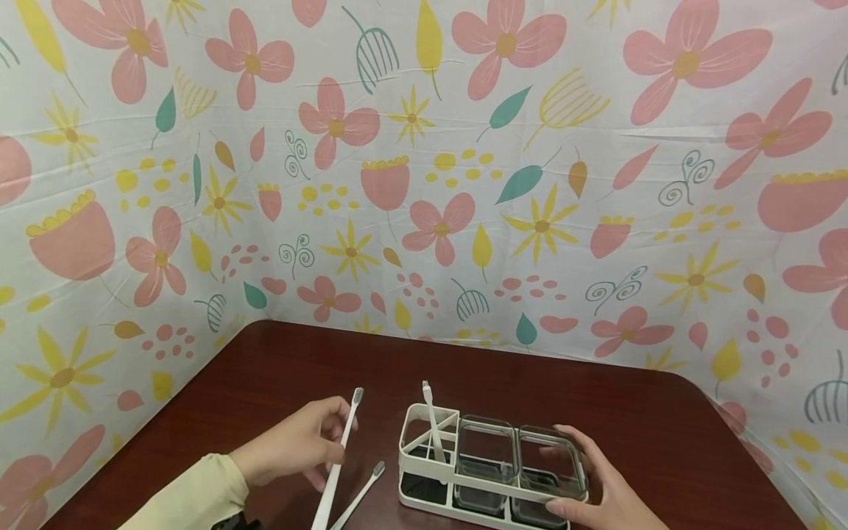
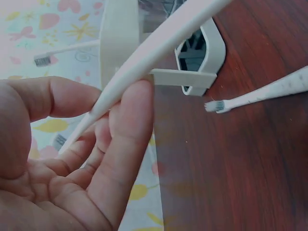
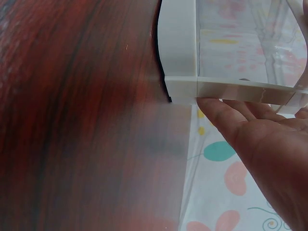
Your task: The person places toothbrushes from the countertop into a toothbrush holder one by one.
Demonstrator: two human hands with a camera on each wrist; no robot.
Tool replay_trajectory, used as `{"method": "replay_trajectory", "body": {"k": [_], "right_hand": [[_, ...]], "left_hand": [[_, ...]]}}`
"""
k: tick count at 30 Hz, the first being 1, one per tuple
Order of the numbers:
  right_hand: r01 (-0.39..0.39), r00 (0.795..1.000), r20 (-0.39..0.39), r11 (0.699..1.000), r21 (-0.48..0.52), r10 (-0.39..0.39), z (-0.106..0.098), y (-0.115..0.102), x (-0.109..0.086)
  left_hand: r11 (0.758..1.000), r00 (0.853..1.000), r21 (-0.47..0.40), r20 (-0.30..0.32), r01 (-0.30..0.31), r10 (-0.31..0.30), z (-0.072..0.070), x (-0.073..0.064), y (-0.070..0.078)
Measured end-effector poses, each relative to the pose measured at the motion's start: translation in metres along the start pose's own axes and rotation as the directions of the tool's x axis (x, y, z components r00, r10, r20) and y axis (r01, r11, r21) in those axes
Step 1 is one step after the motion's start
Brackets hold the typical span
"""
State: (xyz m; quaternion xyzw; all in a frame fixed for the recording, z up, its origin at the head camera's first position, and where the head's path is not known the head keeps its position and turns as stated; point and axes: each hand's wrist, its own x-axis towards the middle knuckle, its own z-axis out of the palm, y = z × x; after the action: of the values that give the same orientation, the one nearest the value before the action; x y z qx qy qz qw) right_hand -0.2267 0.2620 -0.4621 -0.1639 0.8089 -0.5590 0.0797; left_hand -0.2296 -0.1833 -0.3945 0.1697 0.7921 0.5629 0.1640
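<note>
In the head view my left hand [image 1: 298, 444] pinches a white toothbrush [image 1: 339, 462] between thumb and fingers, its grey bristle head pointing up and away. The left wrist view shows the thumb and fingertips on the brush's handle [image 2: 139, 60]. To the right stands a cream toothbrush holder [image 1: 427, 467] with a divided section at its left end. Another white toothbrush [image 1: 433, 423] leans in that section, head up. Two clear cups, one in the middle [image 1: 486, 462] and one at the right [image 1: 550, 464], sit in the holder. My right hand [image 1: 612, 486] grips the holder's right end, thumb in front, fingers behind.
A third toothbrush [image 1: 360, 495] lies on the dark reddish wooden table [image 1: 318, 361], between my left hand and the holder. Flower-patterned cloth [image 1: 424, 243] hangs behind the table and along its left side.
</note>
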Motion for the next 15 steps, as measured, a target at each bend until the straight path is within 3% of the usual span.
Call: {"method": "replay_trajectory", "body": {"k": [7,15], "right_hand": [[-0.034,0.999,-0.011,0.999,-0.001,0.034,0.0,-0.001,0.0],[0.027,1.0,0.003,0.999,0.025,-0.027,0.0,0.002,0.001]], "left_hand": [[0.994,0.998,-0.09,-0.04,-0.057,0.054,0.004,0.004,0.009],[0.976,0.994,-0.2,-0.088,-0.083,0.066,0.009,0.008,0.019]]}}
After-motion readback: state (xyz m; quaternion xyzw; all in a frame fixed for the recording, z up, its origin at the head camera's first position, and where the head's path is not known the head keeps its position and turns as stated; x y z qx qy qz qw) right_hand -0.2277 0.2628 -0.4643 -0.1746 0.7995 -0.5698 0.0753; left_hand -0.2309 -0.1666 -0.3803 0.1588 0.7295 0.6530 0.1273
